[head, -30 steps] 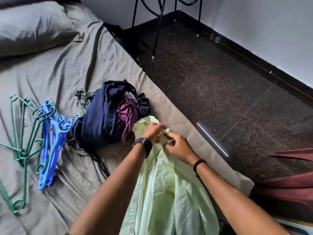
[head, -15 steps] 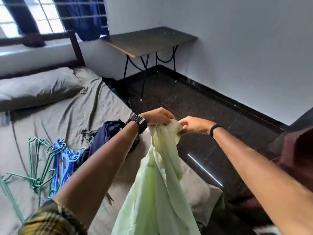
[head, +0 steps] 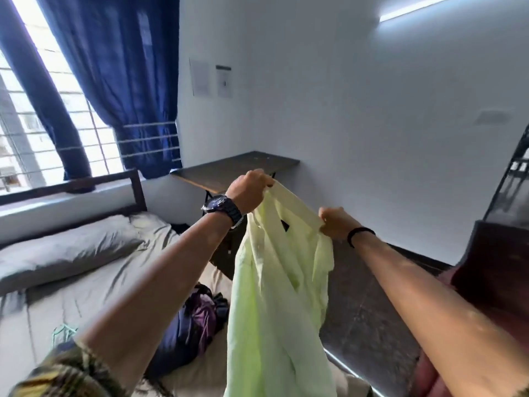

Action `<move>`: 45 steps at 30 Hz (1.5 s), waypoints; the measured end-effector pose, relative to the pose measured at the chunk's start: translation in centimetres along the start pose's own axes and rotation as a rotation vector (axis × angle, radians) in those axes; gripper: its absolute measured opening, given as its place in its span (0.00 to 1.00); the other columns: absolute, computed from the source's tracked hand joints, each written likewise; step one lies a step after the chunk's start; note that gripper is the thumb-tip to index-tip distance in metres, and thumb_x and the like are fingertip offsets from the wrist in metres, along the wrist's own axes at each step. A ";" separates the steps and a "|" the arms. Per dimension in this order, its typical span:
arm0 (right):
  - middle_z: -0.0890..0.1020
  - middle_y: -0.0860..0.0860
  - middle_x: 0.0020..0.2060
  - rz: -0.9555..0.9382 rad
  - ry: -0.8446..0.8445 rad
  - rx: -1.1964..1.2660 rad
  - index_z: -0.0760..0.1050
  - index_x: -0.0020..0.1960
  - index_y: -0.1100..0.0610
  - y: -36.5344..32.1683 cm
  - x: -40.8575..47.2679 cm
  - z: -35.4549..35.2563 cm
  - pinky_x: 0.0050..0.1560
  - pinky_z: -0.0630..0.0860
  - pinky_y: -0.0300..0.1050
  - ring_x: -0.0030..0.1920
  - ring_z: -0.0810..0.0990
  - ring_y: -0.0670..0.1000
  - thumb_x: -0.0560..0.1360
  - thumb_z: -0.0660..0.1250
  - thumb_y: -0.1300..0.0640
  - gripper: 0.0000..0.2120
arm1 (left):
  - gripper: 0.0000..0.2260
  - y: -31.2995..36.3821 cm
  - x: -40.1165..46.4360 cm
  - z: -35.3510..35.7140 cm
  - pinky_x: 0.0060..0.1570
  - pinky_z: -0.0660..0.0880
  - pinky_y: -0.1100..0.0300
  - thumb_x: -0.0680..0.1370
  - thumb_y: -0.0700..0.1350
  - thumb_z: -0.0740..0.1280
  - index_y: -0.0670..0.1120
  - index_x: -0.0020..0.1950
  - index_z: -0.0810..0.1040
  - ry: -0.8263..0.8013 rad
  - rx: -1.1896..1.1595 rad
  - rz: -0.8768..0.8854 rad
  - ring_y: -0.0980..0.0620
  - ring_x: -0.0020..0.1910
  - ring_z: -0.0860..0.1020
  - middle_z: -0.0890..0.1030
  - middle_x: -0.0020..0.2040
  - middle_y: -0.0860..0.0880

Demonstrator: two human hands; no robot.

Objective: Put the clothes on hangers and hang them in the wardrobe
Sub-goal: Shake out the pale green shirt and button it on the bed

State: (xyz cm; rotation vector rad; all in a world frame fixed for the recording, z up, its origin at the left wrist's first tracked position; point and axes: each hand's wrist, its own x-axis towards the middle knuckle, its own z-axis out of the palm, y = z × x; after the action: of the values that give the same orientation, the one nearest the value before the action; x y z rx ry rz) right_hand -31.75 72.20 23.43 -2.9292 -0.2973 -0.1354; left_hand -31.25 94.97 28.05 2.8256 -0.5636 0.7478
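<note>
The left hand (head: 248,190) and the right hand (head: 335,222) each grasp the top edge of the pale green shirt (head: 274,296), raised above the bed (head: 94,276). It hides part of the clothes pile (head: 191,322); a table (head: 234,170) stands behind.

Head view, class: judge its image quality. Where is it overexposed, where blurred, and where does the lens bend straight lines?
Head view: the window is blown out white behind the curtain; motion blur smears the pillow and clothes pile; wide-angle distortion bows the wall edges; the pale green shirt, pinched by left hand and right hand, stays fairly sharp.
</note>
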 end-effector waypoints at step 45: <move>0.81 0.50 0.34 -0.186 -0.615 0.825 0.73 0.44 0.59 -5.9 0.6 -7.7 0.34 0.79 0.40 0.33 0.81 0.46 0.78 0.61 0.65 0.06 | 0.03 -6.6 -5.7 -7.5 0.32 0.77 0.64 0.77 0.40 0.67 0.44 0.44 0.79 -0.698 -0.726 -0.482 0.55 0.35 0.81 0.82 0.38 0.50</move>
State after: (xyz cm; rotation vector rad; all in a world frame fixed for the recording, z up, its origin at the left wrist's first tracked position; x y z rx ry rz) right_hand -32.94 76.42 32.08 -2.0448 -0.5493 0.6996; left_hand -36.54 104.74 31.23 2.2876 -0.1459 -0.4699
